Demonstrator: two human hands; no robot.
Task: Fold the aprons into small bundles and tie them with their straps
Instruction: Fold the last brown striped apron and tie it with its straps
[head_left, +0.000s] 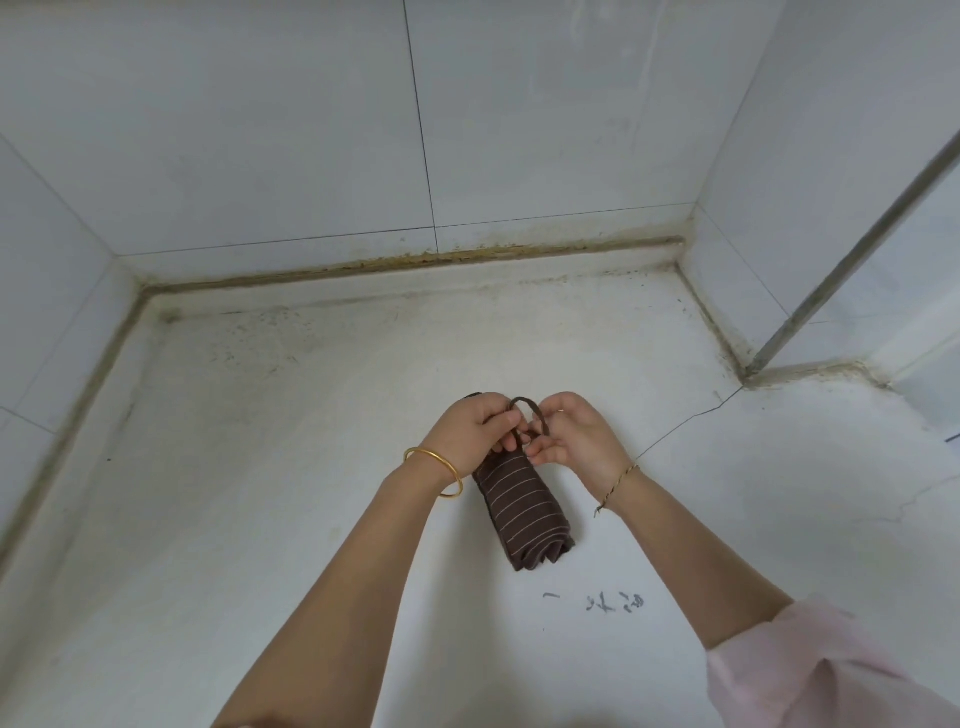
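**Brown striped bundle (522, 512): knot at its riskiest point**

From where I sit, the weak spot is the strap (535, 413). It stands up as a small loop between the two hands, and I judge that nothing is cinched yet. The left hand (467, 434) has its fingers curled round the strap at the far end of the roll. The right hand (579, 434) pinches it just beside the crossing. If either pinch slackens before the loop is drawn down, I expect the roll to spring open, since only those fingers seem to hold it. An uneven pull could also drag the strap off the end of the roll, or lift the bundle off the white surface (311, 467).

The apron lies near the middle of the surface, well apart from the tiled walls, its near end pointing toward me. It is dark brown with thin pale stripes, rolled tight, with layered folds showing at the near end.
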